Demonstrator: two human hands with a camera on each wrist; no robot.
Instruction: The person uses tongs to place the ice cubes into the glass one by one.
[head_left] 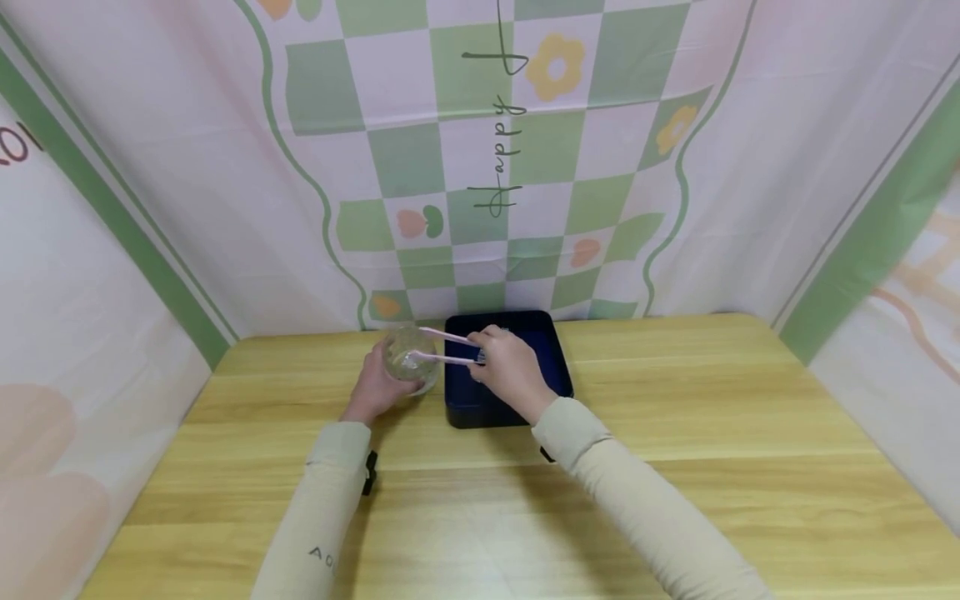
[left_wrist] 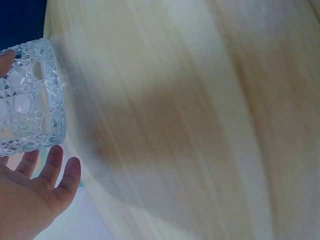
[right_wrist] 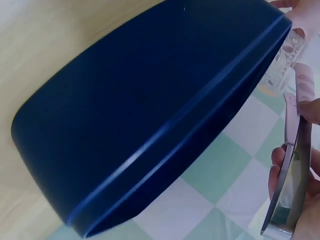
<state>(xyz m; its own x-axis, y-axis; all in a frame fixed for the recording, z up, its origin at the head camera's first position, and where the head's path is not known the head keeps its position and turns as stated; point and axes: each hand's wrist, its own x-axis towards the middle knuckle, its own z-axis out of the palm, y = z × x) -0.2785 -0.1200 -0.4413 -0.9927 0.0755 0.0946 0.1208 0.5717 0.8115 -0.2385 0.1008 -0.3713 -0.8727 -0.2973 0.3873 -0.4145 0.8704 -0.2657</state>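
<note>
Head view puts the work near the back edge of the counter, where the left hand grips a glass just beside the left wall of a dark blue tray. The right hand reaches over the tray, pinching pink-tipped tongs between thumb and fingers; their two arms stand apart, one tip over the mouth of the glass, the other near its far rim. The left wrist view shows the thumb on one side of the glass and fingers on the other; whether its base rests fully on the counter I cannot tell. A bright patch shows by the nearer tip, but what it is cannot be made out. The step in hand looks like working the tongs at the mouth of the glass, the left hand steadying it. The next move probably calls for lining up both tips with the opening, keeping them off the rim and the glass firm. Space is tight there: only a narrow gap lies between glass and tray wall, and the patterned cloth hangs close behind the back edge. More room for moving lies toward the front edge and off the tray's right side, toward the counter's right edge.
</note>
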